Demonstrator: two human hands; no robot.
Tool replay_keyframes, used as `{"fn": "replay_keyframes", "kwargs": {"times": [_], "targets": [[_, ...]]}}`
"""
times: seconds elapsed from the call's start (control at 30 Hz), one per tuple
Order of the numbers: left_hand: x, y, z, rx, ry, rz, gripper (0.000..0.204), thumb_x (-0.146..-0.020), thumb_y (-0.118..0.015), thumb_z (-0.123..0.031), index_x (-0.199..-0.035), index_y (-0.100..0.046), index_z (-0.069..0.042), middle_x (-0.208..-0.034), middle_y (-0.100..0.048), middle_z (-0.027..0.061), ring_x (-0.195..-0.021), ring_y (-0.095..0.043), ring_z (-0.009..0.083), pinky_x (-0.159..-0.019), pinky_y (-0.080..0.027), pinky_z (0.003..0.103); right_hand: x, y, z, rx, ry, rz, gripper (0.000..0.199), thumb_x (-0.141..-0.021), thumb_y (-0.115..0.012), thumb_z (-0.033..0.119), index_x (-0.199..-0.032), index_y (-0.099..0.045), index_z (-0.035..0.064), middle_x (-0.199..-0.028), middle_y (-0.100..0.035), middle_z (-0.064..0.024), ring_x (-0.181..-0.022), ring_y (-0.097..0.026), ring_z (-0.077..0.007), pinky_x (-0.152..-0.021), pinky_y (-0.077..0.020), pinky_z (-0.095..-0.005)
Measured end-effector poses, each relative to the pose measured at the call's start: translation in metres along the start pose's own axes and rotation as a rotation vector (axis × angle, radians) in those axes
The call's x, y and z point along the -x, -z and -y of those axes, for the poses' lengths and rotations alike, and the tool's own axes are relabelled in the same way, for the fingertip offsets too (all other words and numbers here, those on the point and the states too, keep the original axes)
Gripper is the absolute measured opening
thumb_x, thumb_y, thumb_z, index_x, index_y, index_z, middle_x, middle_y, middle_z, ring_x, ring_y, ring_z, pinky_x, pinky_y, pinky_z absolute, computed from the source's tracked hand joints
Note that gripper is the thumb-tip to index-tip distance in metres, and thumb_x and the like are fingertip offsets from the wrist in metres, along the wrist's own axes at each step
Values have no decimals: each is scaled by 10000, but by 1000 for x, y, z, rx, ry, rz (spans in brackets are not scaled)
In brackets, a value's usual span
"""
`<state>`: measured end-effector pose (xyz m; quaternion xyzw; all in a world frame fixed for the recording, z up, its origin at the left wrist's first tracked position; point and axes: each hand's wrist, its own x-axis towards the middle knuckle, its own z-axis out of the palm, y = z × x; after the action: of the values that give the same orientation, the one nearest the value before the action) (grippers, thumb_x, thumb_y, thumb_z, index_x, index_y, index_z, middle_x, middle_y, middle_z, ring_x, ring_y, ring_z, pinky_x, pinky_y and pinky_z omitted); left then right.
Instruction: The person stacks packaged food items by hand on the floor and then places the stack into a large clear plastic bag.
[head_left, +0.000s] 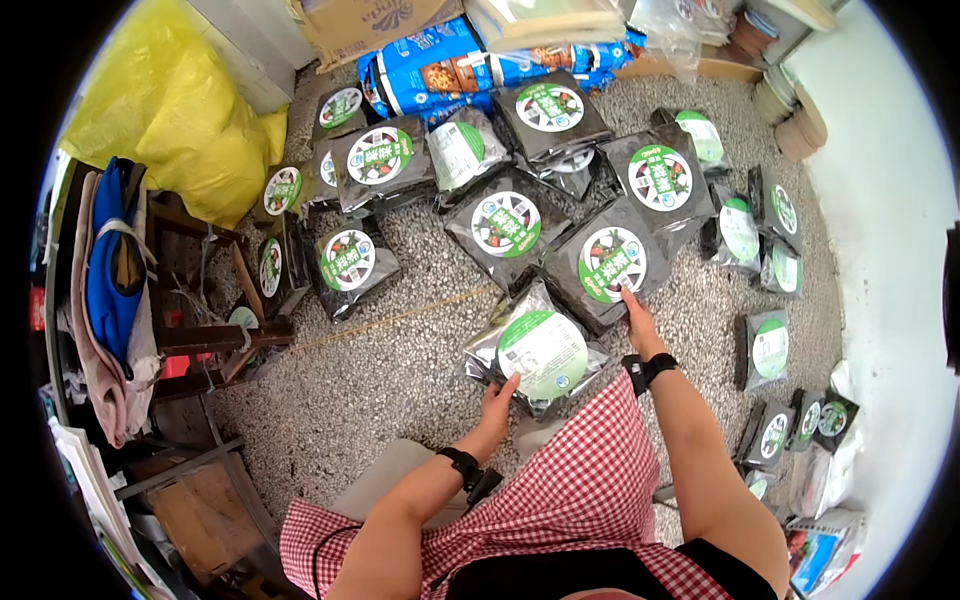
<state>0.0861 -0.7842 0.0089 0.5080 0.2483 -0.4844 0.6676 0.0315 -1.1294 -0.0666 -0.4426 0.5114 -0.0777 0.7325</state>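
1. Head view, item in hand: a flat clear packet with a round green-and-white label (540, 350) is lying on the speckled stone floor (380, 370), directly in front of the person's knees, which are covered by a red-checked apron (590, 480).

2. Head view, left hand (497, 400): it is resting on the near lower edge of that packet, fingers curled onto the rim. Whether the grip is actually closing on the film or only pressing it down, I cannot tell. A black wrist strap (462, 465) is showing on this forearm.

3. Head view, right hand (638, 318): it is lying open, fingers together and extended, fingertips touching the lower edge of a dark packet with a round label (610, 262) just beyond the near one. Nothing is clamped in it. A black wristband (648, 368) is sitting on this wrist.

4. Head view, surroundings: many like dark packets (505, 222) are spreading over the floor in loose rows; smaller ones (768, 348) are lying to the right. Blue bags (440, 75) are stacked at the far side, a yellow sack (170, 120) at far left, and a wooden stool (215, 320) beside it.

5. Handling judgement: the film looks slippery and the contents flat, so taking a packet by its sealed edge with both hands, and keeping it level, is likely the steadier way; overlapping neighbours are apt to slide if one is dragged.
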Motion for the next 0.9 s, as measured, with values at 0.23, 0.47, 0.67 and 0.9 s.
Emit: {"fn": "replay_keyframes", "kwargs": {"times": [0.23,0.47,0.67,0.9], "targets": [[-19,11,-17,-55,-42,-126,931,-704,-747,-429,-1351,-271,42,-1354,-362,149,-1231,-346,263,-1009,-258,390,25,-23,48,-22,-41,65,751,-734,-704,459,-1278,-379,57,-1161,-504,-73,-1066,-473,-236,-858,-403,-400],[-8,50,-26,-526,-399,-294,555,-672,-780,-366,-984,-561,38,-1109,-473,158,-1058,-444,240,-848,-397,360,145,132,61,212,282,110,570,-725,-670,39,-1236,-427,-28,-1195,-528,-101,-1091,-510,-201,-930,-421,-349],[30,-56,-131,-966,-1241,-343,607,-556,-824,-291,-988,-546,32,-1215,-328,185,-1127,-375,322,-958,-343,412,220,118,38,782,468,369,806,-619,-828,162,-1279,-388,19,-1143,-557,-78,-1054,-543,-225,-930,-449,-362],[-8,-68,-198,-1042,-1413,-367,498,-521,-849,-303,-784,-528,-27,-1119,-350,194,-1042,-391,345,-918,-368,424,185,50,5,452,128,575,455,-875,-525,266,-1271,-421,67,-1202,-509,-129,-1073,-512,-264,-924,-435,-342]]}}
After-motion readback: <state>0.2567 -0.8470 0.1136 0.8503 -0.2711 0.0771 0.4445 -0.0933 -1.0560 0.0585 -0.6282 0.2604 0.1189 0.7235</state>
